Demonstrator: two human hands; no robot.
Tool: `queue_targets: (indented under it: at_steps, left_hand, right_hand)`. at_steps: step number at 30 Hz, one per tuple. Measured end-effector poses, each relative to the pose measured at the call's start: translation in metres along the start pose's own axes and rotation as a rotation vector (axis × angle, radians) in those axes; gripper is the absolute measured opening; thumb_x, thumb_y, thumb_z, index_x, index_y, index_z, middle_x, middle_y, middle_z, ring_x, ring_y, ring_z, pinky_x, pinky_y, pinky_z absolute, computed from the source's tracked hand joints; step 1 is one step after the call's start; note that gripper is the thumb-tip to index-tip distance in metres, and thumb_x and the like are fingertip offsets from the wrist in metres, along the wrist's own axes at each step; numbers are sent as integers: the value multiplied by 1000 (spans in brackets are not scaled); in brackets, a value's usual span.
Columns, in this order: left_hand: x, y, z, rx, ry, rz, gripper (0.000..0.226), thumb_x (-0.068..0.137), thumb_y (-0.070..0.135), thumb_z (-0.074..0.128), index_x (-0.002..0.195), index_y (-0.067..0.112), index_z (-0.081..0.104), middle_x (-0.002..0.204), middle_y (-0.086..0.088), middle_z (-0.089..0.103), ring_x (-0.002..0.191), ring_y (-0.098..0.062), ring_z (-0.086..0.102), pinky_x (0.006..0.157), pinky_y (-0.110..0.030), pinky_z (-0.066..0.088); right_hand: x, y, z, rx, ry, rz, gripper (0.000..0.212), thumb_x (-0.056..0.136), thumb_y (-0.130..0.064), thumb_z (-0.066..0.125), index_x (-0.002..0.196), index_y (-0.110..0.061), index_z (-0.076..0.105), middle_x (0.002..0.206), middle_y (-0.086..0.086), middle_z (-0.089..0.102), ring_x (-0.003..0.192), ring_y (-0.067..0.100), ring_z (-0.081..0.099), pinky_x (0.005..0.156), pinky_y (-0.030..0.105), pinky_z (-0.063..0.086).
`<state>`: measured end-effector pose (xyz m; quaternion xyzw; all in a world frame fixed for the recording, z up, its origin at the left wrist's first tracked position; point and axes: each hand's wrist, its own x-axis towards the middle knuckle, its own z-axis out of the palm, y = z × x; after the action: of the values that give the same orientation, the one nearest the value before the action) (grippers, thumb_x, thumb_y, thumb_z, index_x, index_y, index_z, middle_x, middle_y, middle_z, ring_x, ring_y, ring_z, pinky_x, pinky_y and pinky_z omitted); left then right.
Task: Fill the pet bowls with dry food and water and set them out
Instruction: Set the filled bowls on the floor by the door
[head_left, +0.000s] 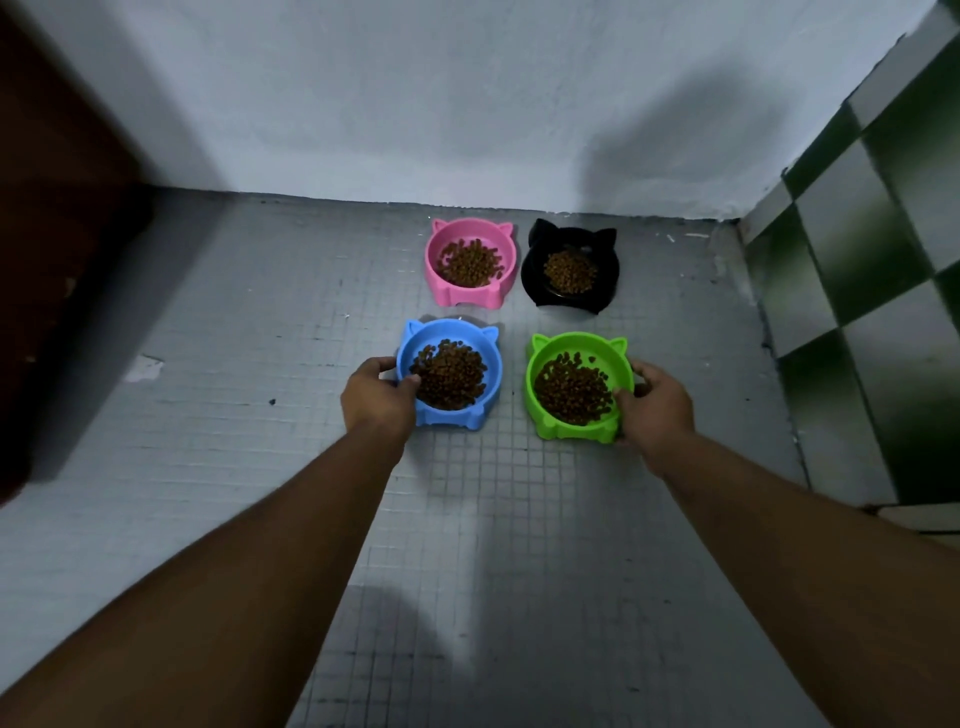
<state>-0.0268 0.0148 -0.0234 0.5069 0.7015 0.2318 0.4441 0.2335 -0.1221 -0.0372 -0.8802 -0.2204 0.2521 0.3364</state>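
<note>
On the grey, small-tiled floor (260, 467), close to the foot of the pale plastered wall (415, 104), four cat-eared plastic bowls sit in a square. The pink bowl (470, 228) and the black bowl (608, 270) make the far row. The blue bowl (447, 330) and the green bowl (576, 343) make the near row, blue on the left. All four have their ears towards the wall.

Each near bowl lies straight ahead of its own hand. The left hand (376, 397) grips the blue bowl's left rim, thumb hooked over the edge. The right hand (657, 405) grips the green bowl's right rim in the same way.

Both bowls appear to rest on the floor, so letting go looks like the next move. Brown dry kibble (451, 376) fills every bowl (no water is in view).
</note>
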Motion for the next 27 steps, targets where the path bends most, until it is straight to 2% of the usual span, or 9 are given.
queue_targets:
  at_steps: [4,7,9,12,14,17,21,24,27]
  left_hand:
    - [-1,2,-2,74,9,-16,38,89,16,78,126,13,68,112,-11,75,90,-20,67,76,-27,49]
    - [-2,3,-1,58,-21,-47,43,88,11,77,130,11,65,109,-13,74,96,-26,70,81,-31,55]
    - [-3,3,0,80,-32,-37,43,88,9,75,130,10,64,104,-11,74,89,-21,67,75,-27,50]
    - [-2,3,-1,149,-36,14,43,88,12,75,130,10,65,98,-9,73,83,-18,63,74,-24,44]
    - [-4,7,-6,198,-41,53,46,88,15,75,132,11,64,107,-11,73,87,-20,63,76,-25,44]
    - [-18,26,-20,284,-67,150,46,88,20,72,133,12,62,117,-14,71,93,-24,65,79,-28,46]
    - [-70,82,-62,376,-181,283,44,89,25,72,131,15,64,122,-13,70,110,-28,66,82,-27,45]
    - [-127,133,-107,377,-246,285,46,89,28,72,133,17,62,128,-12,66,114,-28,63,89,-30,47]
    - [-189,182,-160,367,-304,298,48,90,31,71,135,18,59,131,-10,64,117,-26,61,87,-27,45]
  right_hand:
    - [-4,-6,3,-17,-16,-6,40,85,-12,74,124,-14,69,109,11,74,98,27,69,85,24,47]
    - [-5,-12,4,-18,-22,0,40,84,-11,75,123,-10,69,109,13,74,99,28,69,82,24,44]
    - [-6,-12,4,-36,-15,10,40,84,-11,76,123,-8,68,111,14,73,100,29,68,82,24,44]
    - [-6,-11,2,-63,-12,38,51,84,-16,77,131,-5,61,119,17,70,107,31,66,91,29,47]
    - [-7,-14,-3,-50,-12,68,61,85,-21,76,139,-5,53,127,19,65,116,32,63,100,33,45]
    - [-19,-29,-22,-49,-2,67,63,87,-25,74,143,-7,49,132,21,60,119,33,60,101,33,44]
    - [-66,-82,-70,-92,-49,26,61,88,-27,72,142,-10,49,134,19,59,120,31,58,102,33,44]
    - [-119,-136,-117,-115,-110,-23,60,86,-26,74,139,-10,51,133,17,59,120,30,59,104,38,46]
    - [-183,-192,-166,-101,-155,-61,59,83,-23,77,136,-13,53,130,14,60,115,30,61,100,43,50]
